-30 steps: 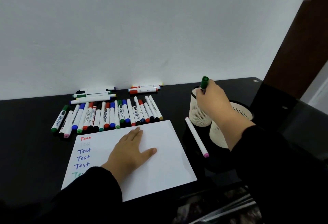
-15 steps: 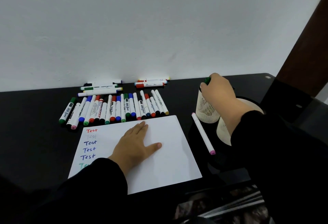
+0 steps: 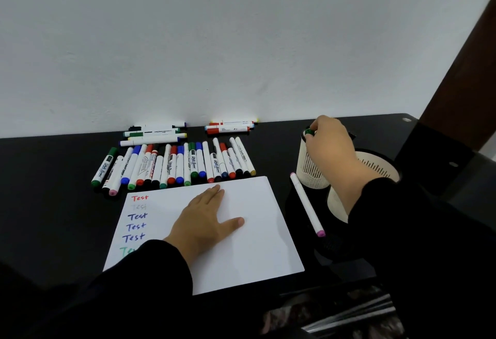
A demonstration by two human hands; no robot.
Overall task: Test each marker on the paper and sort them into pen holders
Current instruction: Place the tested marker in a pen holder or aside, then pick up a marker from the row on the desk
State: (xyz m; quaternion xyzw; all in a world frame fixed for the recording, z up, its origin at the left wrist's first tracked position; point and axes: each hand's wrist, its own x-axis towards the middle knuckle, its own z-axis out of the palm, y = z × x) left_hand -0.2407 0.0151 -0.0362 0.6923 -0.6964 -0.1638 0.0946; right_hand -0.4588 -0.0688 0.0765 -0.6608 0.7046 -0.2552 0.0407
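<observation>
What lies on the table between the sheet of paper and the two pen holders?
In the head view, a white marker with a pink cap lies diagonally on the black table, between the paper and the pen holders.

We see a person in a black long-sleeved top, its plain dark cloth without visible markings. The left sleeve [image 3: 128,279] ends at the wrist, leaving the left hand [image 3: 204,226] bare. The right sleeve [image 3: 408,220] likewise stops at the wrist, the right hand [image 3: 330,142] bare, without rings.
</observation>
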